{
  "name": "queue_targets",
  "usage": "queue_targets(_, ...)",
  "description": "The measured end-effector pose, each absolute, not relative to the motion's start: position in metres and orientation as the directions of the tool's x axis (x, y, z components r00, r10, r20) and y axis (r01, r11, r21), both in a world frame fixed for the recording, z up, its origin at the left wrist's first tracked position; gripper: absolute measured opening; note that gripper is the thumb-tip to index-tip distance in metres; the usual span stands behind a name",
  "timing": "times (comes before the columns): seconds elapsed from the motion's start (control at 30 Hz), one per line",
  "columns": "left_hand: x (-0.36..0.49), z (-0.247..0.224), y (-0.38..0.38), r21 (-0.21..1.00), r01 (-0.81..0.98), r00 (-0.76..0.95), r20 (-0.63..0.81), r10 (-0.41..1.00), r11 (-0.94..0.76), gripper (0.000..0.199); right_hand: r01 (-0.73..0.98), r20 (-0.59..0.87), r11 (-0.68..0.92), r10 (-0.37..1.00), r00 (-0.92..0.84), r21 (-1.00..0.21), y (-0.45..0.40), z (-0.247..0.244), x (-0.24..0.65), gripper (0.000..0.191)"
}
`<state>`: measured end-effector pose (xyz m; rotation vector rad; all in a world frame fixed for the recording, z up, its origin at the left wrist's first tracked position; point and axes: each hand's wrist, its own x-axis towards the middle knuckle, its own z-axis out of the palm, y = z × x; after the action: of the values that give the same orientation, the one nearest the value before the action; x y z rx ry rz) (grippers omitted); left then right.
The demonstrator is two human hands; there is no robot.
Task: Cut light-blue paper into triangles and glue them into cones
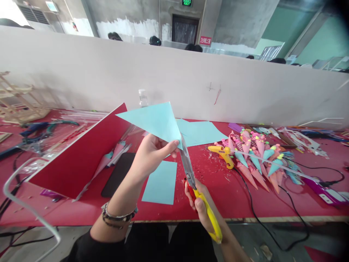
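My left hand (pixel 156 151) pinches a folded light-blue sheet of paper (pixel 154 118) near its lower right corner, holding it above the table. In my right hand (pixel 200 202) are scissors (pixel 211 214) with one yellow and one red handle. Their metal blades point up and lie along the right edge of the folded paper; whether they are parted there I cannot tell. Below, a light-blue rectangle of paper (pixel 160 183) lies flat on the red table. More light-blue sheets (pixel 203 133) lie behind the blades.
To the right are a yellow glue gun (pixel 225 154), a pile of pink and blue paper cones (pixel 259 154) and a purple power strip (pixel 325 191). A red board (pixel 81 156) leans at left beside a black phone-like slab (pixel 117 176). A white partition (pixel 174 76) closes off the back.
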<state>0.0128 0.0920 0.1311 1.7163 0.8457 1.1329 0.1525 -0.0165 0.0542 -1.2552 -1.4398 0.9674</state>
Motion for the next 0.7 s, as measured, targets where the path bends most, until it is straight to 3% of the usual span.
queue_targets(0.3,0.012,0.132,0.090,0.927,0.070,0.347,0.324,0.880,-0.368,0.011,0.199,0.135,0.138,0.990,-0.029,-0.970,-0.019,0.047,0.152,0.058)
queue_targets(0.57,0.014,0.132,0.089,0.908,0.108,0.377,0.339,0.862,-0.404,0.039,0.186,0.127,0.134,0.991,-0.049,-0.973,-0.020,0.037,0.152,0.058)
queue_targets(0.7,0.012,0.130,0.088,0.887,0.179,0.412,0.326,0.851,-0.426,0.043,0.173,0.179,0.185,0.982,-0.053,-0.967,-0.021,0.037,0.152,0.057)
